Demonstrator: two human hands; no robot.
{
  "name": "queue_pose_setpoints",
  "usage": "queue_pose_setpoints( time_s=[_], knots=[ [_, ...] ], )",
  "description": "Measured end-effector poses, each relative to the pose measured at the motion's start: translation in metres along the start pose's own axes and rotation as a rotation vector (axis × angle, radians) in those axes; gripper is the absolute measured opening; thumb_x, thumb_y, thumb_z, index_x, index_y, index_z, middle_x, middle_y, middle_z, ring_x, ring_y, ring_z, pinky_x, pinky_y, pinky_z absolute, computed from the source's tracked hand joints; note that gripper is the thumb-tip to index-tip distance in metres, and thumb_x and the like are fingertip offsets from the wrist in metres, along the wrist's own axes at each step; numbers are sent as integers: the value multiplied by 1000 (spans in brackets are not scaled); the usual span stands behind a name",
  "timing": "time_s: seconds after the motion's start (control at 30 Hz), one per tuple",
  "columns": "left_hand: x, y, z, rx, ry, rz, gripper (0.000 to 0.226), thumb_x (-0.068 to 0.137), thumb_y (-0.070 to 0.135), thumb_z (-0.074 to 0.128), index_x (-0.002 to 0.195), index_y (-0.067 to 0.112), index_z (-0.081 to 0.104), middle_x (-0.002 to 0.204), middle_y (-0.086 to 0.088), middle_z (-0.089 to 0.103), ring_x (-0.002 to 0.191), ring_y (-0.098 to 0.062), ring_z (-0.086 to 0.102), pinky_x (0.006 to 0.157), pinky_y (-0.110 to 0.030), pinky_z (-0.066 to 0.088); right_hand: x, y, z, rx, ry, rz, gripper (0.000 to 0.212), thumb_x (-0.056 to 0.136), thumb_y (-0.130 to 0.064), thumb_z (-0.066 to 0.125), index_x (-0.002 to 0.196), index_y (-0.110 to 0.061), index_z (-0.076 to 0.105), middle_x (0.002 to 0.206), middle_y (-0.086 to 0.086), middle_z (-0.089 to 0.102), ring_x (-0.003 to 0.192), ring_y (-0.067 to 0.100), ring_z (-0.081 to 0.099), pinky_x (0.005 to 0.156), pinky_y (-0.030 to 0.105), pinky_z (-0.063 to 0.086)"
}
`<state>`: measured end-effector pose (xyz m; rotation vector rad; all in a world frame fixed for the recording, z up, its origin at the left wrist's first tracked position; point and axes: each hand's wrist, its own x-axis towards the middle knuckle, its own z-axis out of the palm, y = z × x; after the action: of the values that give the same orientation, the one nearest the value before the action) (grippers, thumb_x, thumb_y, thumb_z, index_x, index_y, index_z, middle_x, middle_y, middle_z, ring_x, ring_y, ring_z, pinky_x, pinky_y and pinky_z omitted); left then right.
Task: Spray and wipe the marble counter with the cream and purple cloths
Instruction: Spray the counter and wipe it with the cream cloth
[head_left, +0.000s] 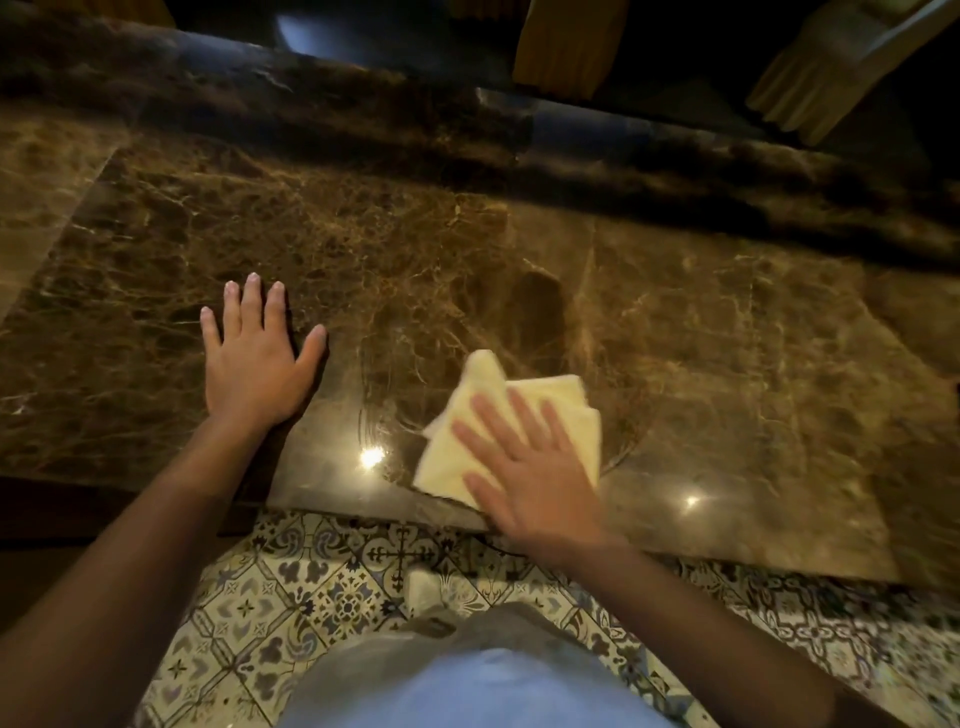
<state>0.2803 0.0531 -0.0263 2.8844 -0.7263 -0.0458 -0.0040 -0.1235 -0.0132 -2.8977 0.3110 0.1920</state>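
Right hand (524, 467), fingers spread flat, presses the folded cream cloth (498, 415) lower centre on the brown veined marble counter (727, 338); left hand (254, 353) rests splayed, empty, at centre left.

A single head-worn wide-angle view looks steeply down and forward from close above the marble worktop (519, 270), its near edge and the patterned tile floor (322, 587) filling the lower frame.

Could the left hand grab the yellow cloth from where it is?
Probably yes: bare counter lies between the left hand and the cloth, though the right hand lies flat on it.
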Motion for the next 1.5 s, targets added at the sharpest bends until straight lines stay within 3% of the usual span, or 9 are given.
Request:
queue_pose_setpoints(
  time_s=[0.17,0.27,0.47,0.6,0.73,0.87,1.03,1.3,1.5],
  knots=[
    [1,2,2,18,6,-3,76,101,58,29,158,9,21,169,-17,14,157,-32,6,123,-54,1,-44,86,-16,-27,79,601,66,100,-62,19,160,-36,22,172,0,13,158,34,4,125,60,6],
    [1,2,3,38,15,-4,75,100,57,30,157,9,22,168,-18,16,157,-33,8,123,-55,2,14,89,-24,34,134,741,66,101,-55,25,161,-27,22,172,9,12,156,43,5,124,62,6],
    [1,-1,0,16,7,9,75,100,58,31,157,10,24,168,-17,18,157,-32,8,123,-55,4,55,-43,-2,26,83,131,63,106,-51,26,163,-27,16,172,5,8,158,35,-3,126,58,4],
    [1,-2,1,-3,4,20,75,100,58,31,157,10,24,168,-17,18,157,-32,7,124,-54,3,2,-47,6,67,68,-140,48,108,-37,42,155,-29,38,166,-2,32,156,30,22,127,52,17],
    [2,-4,1,-6,1,29,75,100,58,31,157,9,22,168,-17,16,157,-32,6,124,-54,2,-41,28,-6,209,298,204,48,93,-13,70,139,-24,60,150,-6,52,138,27,51,111,53,44],
    [1,-7,2,-5,7,57,74,101,56,33,156,7,24,168,-19,17,156,-35,7,123,-56,3,-52,98,-26,198,463,584,38,101,-18,59,138,-16,61,149,8,57,137,32,52,115,48,38],
    [1,-5,3,-1,21,53,73,101,54,36,155,6,25,167,-21,19,156,-36,9,122,-57,4,-34,122,-21,174,385,876,56,101,-41,36,149,-15,47,164,12,35,153,43,21,124,59,15],
    [0,-4,2,-4,13,55,74,100,54,35,155,6,25,167,-21,18,156,-36,8,123,-58,4,31,-37,2,223,272,249,49,102,-15,50,150,-22,45,164,2,37,156,28,19,128,48,13],
    [1,-5,2,-20,9,51,74,100,55,36,156,7,25,167,-20,18,156,-35,8,123,-57,4,22,-102,7,535,161,-246,48,83,0,45,121,-10,72,136,8,69,135,29,56,119,47,37]
  ],
)
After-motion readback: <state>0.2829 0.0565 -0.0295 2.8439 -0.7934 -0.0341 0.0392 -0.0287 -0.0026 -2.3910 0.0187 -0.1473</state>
